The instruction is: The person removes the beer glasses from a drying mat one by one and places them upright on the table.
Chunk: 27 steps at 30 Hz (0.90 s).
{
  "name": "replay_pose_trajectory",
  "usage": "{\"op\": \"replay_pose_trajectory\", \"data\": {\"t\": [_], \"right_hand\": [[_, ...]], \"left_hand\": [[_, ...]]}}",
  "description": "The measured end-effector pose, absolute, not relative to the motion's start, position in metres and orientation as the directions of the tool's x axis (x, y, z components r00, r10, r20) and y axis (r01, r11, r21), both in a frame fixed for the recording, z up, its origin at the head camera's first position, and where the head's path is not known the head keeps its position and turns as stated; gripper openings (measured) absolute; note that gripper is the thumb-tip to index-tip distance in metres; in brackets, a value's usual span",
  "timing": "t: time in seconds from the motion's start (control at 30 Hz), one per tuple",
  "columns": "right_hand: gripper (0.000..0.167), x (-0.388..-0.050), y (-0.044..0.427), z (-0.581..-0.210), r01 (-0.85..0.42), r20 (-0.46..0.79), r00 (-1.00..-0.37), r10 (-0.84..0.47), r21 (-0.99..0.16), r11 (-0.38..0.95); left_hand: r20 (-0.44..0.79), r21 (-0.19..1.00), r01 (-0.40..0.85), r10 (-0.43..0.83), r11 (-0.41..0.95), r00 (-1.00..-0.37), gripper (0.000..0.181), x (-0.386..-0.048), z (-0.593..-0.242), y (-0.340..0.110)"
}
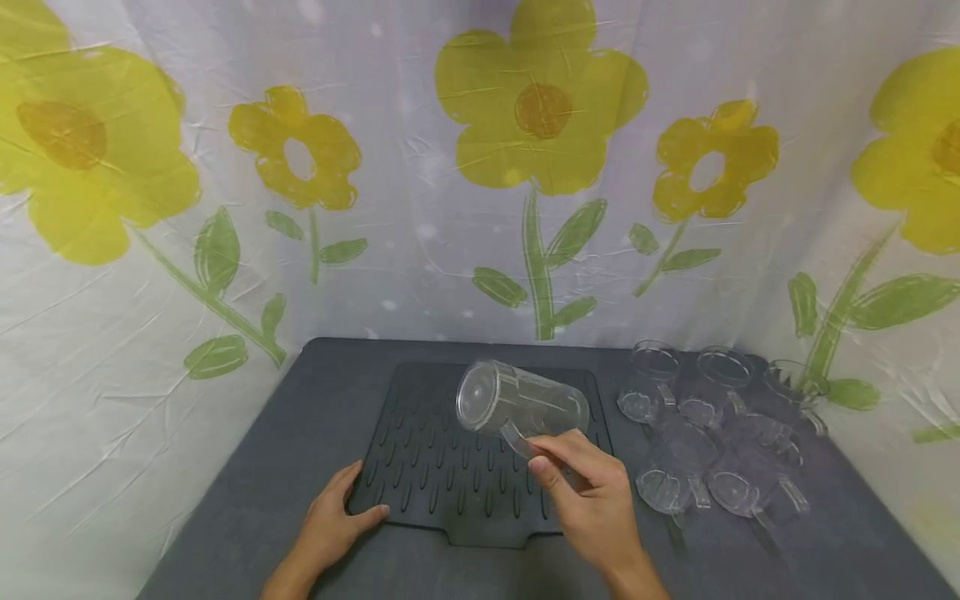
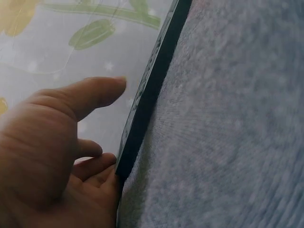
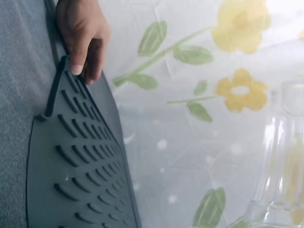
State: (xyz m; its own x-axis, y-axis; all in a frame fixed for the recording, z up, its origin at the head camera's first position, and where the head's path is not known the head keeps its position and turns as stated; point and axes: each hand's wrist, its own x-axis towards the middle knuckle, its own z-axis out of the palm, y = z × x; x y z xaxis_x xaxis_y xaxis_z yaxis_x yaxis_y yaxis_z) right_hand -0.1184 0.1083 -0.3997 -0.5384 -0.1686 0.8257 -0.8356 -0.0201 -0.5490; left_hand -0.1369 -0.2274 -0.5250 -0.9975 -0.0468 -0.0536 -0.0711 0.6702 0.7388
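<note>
My right hand [image 1: 596,504] pinches the handle of a clear mug [image 1: 536,400] between thumb and fingers. The mug is tipped on its side above a dark ridged mat [image 1: 450,487], its base toward the left. At the right edge of the right wrist view, part of the clear mug [image 3: 280,166] shows. My left hand [image 1: 330,517] touches the mat's front left corner, thumb over the front edge and fingers along the left side. In the left wrist view, fingertips of the left hand [image 2: 57,147] meet the mat's edge [image 2: 147,109], with the thumb held out.
Several clear mugs [image 1: 678,492] with handles stand grouped on the grey table [image 1: 277,467], right of the mat. The mat has a tab [image 1: 487,537] at its front edge. A curtain [image 1: 405,250] with yellow flowers hangs behind the table and at both sides.
</note>
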Motion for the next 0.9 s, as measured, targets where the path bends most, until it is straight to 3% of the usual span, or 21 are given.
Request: {"op": "replay_pose_trajectory", "data": {"t": [0.23,0.47,0.9], "right_hand": [[0.017,-0.119,0.112,-0.405,-0.873,0.86,-0.487,-0.152,-0.482,0.07],[0.019,-0.119,0.113,-0.404,-0.885,0.886,-0.441,-0.146,-0.402,0.236],[0.021,-0.118,0.111,-0.402,-0.898,0.914,-0.382,-0.138,-0.332,0.289]], "left_hand": [[-0.041,0.775,-0.066,-0.054,0.629,-0.998,0.094,-0.135,-0.523,-0.224],[-0.053,0.801,-0.08,-0.063,0.593,-0.997,0.092,-0.133,-0.521,-0.223],[-0.025,0.82,-0.064,-0.077,0.568,-0.997,0.09,-0.135,-0.504,-0.217]]}}
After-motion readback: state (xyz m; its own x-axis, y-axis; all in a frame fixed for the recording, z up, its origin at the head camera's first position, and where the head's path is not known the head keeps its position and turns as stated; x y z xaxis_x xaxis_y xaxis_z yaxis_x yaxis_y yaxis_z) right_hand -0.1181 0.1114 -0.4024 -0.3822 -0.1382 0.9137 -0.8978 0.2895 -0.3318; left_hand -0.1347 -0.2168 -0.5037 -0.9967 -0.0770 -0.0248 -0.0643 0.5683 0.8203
